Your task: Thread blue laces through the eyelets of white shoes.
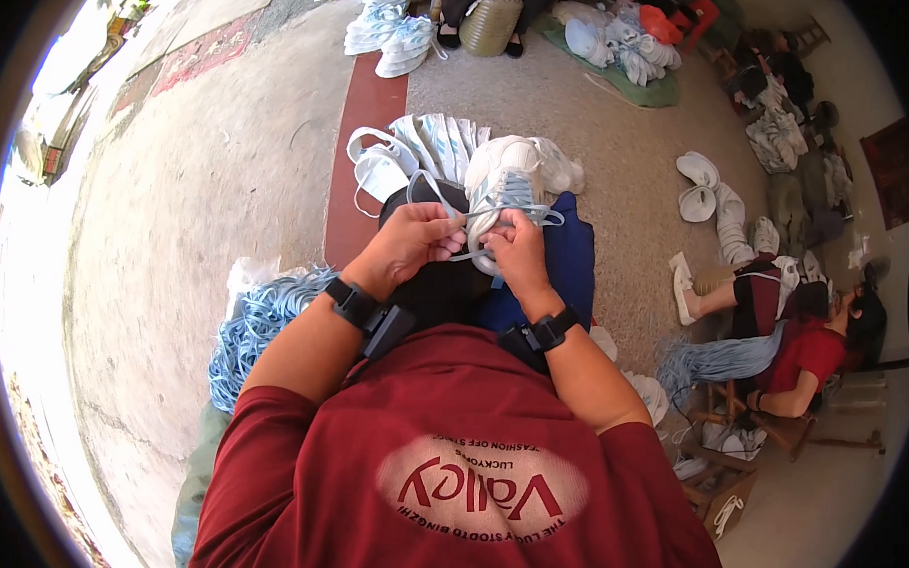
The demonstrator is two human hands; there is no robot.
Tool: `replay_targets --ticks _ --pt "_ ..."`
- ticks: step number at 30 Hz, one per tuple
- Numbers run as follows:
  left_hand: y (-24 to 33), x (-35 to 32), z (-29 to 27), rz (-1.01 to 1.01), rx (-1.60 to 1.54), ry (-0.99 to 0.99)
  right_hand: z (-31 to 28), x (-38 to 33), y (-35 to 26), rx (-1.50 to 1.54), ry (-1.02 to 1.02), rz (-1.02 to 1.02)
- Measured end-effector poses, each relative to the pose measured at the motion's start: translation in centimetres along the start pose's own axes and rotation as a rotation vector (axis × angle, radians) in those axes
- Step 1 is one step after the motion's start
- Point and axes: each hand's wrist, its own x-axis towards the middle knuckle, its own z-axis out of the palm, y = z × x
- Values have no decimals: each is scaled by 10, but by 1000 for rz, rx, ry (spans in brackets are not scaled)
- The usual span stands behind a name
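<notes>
A white sneaker (501,163) rests on my lap, its toe pointing away from me. Light blue shoelace (514,193) runs through its eyelets, with loops standing out to both sides at the ankle end. At the left of the opening, my left hand (428,233) pinches a length of the lace. My right hand (517,248) is closed on the lace at the other side, close to the shoe's collar. Both sets of fingertips nearly meet over the shoe opening. Beyond my knees stands a row of white shoe uppers (441,143), and another white shoe (559,167) lies beside the sneaker.
A heap of blue laces (263,327) lies at my left side. Across the floor are stacked white shoe pieces (388,41) and a green cloth (637,88) with more pieces. A person in red (813,352) sits at the right near a bundle of blue laces (717,363).
</notes>
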Motion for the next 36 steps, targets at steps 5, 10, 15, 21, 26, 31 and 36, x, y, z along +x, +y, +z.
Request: replay_targets --ticks 5,10,15,21,26,31,36 --pt "-11 52 15 -5 243 63 0 -1 -8 43 -6 24" --pt "-21 74 19 177 286 171 -4 1 -11 84 -16 65" --pt "-32 79 17 216 393 247 -7 2 -18 89 -80 122" --pt "-27 56 35 397 941 400 -7 4 -9 115 -74 109" --pt "-40 49 36 954 1494 297 -4 13 8 -258 73 -116" --pt "-37 51 34 777 1535 255 -2 18 -1 -420 97 -32" --pt "-40 56 22 716 1375 355 -16 -1 -25 -483 -403 -78"
